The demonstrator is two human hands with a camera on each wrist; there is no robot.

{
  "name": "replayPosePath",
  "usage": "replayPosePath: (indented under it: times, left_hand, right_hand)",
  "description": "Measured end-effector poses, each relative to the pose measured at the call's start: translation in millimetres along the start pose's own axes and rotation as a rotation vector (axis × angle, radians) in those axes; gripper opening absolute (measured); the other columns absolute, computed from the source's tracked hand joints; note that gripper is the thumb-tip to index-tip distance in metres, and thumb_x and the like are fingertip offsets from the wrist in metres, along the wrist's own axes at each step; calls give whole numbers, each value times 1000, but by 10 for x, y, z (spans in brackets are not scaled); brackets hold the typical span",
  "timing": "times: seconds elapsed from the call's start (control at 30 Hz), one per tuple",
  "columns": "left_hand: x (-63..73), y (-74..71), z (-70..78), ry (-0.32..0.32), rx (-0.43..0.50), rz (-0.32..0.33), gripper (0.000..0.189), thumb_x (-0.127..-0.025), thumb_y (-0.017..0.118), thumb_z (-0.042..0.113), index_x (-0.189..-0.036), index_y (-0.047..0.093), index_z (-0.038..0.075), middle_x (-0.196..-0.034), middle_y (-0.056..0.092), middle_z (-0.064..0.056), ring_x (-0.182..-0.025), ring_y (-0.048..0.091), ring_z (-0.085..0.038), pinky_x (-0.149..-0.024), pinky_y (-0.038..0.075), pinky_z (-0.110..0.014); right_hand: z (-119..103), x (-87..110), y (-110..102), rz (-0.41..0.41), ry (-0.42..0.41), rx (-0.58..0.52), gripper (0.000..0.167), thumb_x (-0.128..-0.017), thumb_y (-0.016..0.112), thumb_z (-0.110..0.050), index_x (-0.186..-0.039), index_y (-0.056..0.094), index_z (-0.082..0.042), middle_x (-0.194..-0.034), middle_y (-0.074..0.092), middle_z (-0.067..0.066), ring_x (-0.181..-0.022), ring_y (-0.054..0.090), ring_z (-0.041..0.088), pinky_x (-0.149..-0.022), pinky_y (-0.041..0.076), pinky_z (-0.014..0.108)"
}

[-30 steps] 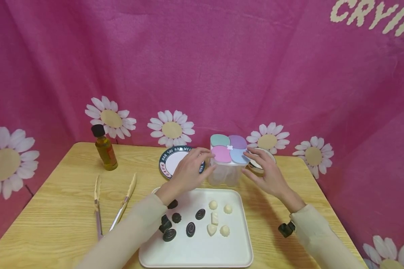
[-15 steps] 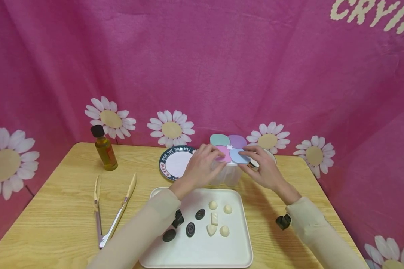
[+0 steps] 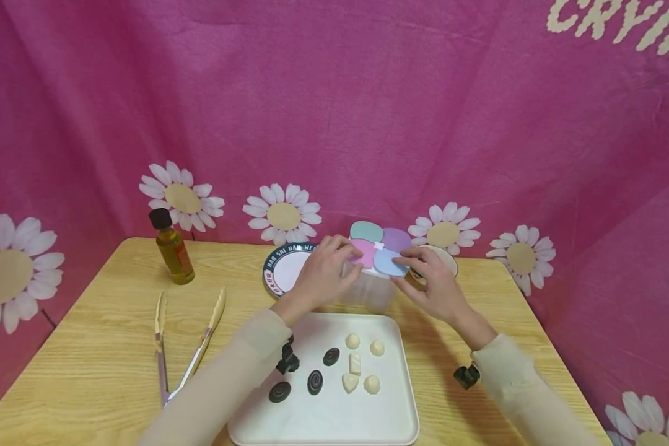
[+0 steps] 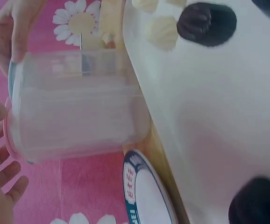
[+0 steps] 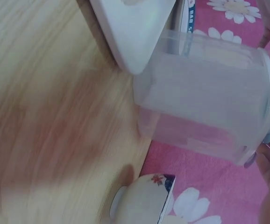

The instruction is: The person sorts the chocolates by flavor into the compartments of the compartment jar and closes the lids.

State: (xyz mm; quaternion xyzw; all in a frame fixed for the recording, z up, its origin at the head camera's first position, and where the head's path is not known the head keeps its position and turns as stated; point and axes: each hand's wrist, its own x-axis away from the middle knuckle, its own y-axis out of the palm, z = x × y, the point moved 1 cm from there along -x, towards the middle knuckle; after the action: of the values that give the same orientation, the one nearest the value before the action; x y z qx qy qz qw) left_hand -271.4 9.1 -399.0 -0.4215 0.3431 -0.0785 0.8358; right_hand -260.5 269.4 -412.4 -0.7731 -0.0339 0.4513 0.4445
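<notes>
See-through container [image 3: 375,291] with 4 coloured lids is upright on the desk [image 3: 89,359], just behind the white tray [image 3: 362,421], plate [image 3: 290,271] to its left, bowl [image 5: 142,205] to its right. The right hand [image 3: 435,282] has its grip pinching the edge of the blue lid [image 3: 386,262]. The left hand [image 3: 320,272] is on the pink lid [image 3: 367,251], but honestly can't tell if that grip's pinching or just touching. Tray's in between, full of dark sweets [image 3: 314,382] plus 5 white sweets [image 3: 355,363], and the left sleeve [image 3: 228,378] blocks a chunk of it. Spread tongs [image 3: 205,336] lie off left, oil-coloured bottle [image 3: 175,257] behind.
</notes>
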Motion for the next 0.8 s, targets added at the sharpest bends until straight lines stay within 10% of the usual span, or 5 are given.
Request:
replayPosePath:
  times: [0.43, 0.8]
  left_hand:
    - [-39, -111, -118, -33, -11, -85, 29, -105, 63, 28, -129, 71, 14, -134, 65, -6, -127, 56, -25, -113, 49, -44]
    - [-57, -36, -42, 124, -74, 4, 16, -100, 71, 24, -111, 77, 13, -116, 69, -5, -113, 61, -24, -103, 54, -36]
  right_hand:
    - [-194, -18, 72, 42, -52, 41, 33, -83, 85, -15, -113, 78, -5, -114, 70, 18, -102, 65, 32, -81, 52, 43]
    - [-36, -210, -13, -56, -200, 55, 44, -89, 83, -41, -117, 77, -7, -114, 72, 15, -98, 64, 28, -82, 55, 43]
